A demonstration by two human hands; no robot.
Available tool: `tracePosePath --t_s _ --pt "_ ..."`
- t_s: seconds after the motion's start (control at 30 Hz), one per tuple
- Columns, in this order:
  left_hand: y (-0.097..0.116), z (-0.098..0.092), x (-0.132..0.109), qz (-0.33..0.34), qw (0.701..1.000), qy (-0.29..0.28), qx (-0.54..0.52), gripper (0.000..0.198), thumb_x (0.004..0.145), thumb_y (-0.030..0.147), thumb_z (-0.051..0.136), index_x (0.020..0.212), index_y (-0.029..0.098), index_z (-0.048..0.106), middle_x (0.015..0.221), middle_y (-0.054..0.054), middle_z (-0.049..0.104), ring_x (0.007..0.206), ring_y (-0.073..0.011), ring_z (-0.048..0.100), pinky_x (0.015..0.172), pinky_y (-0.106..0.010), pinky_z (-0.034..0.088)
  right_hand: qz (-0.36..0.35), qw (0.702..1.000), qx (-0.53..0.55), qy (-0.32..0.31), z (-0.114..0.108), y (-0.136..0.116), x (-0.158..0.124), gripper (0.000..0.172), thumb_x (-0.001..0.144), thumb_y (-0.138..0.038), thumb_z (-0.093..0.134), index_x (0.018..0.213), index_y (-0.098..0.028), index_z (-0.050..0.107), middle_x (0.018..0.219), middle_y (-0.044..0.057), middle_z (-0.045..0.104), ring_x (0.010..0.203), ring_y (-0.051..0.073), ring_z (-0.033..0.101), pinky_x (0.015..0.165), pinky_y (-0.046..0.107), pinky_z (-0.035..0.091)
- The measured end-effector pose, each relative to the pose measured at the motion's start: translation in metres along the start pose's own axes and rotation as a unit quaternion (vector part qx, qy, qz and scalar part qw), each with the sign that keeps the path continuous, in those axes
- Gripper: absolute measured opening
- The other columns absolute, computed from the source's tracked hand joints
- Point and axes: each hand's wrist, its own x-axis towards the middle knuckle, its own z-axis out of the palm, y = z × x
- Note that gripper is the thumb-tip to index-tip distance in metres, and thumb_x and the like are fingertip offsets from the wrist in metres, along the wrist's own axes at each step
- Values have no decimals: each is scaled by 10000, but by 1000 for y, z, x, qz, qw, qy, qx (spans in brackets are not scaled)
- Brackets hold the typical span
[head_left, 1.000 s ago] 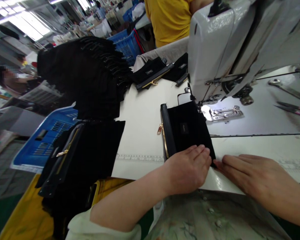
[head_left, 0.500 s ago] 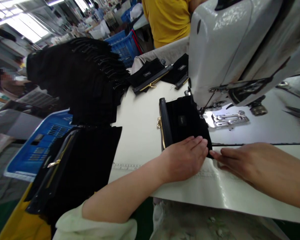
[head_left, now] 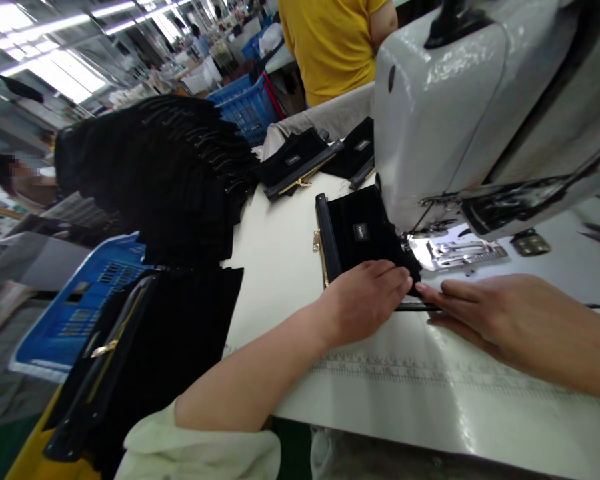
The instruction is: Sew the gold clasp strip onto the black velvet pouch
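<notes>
A black pouch [head_left: 357, 233] with a gold zipper lies on the white sewing table [head_left: 280, 227], its right edge by the needle plate [head_left: 463, 252] of the white sewing machine [head_left: 445, 113]. My left hand [head_left: 365, 300] lies flat on the pouch's near end, fingers stretched out together. My right hand [head_left: 485, 313] rests flat on the table just right of it, fingertips touching the pouch's near corner.
A tall stack of black pouches [head_left: 170, 173] stands at the left, more black pieces [head_left: 145, 347] hang over the table's near left edge. A blue crate [head_left: 75, 293] sits beyond. More pouches [head_left: 300, 160] lie behind. A person in a yellow shirt [head_left: 335, 40] stands at the back.
Both hands have slid the pouch away from me, toward the machine's needle; its far end now lies under the machine head.
</notes>
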Motion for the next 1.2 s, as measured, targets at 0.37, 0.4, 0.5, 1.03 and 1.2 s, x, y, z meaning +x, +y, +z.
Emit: tracePosePath --t_s 0.37,0.4,0.5,1.03,1.2 --pt "-21 5 7 27 999 23 18 259 1051 175 526 1235 90 688 1140 -88 751 1000 -156 670 977 -251 510 -27 995 -43 85 7 6 8 531 1125 -279 250 1078 -40 721 818 86 729 519 198 630 417 380 434" --pt "-23 5 8 27 999 24 22 258 1049 172 531 1235 90 690 1143 -86 752 1006 -156 671 979 -250 508 -31 995 -40 84 8 6 8 516 1122 -269 263 1073 -40 723 814 85 721 534 200 632 432 381 442" --pt "-26 7 10 19 999 24 37 260 1055 172 521 1240 123 697 1145 -64 757 1013 -155 671 966 -250 508 -41 996 -30 78 11 5 6 495 1116 -244 279 1055 -55 733 798 70 699 565 193 629 468 376 459" --pt "-38 3 24 -69 997 -30 -7 318 1067 149 462 1289 112 686 1199 -68 744 1049 -169 667 971 -257 529 -22 997 15 75 16 6 2 453 1117 -289 300 1098 -84 704 867 79 722 579 187 626 495 359 432" --pt "-37 1 26 -87 995 -42 -18 288 1056 162 495 1252 124 704 1213 -68 739 1063 -177 670 950 -256 543 -17 997 17 77 15 6 3 452 1120 -282 291 1086 -91 699 821 63 709 559 172 614 490 345 415"
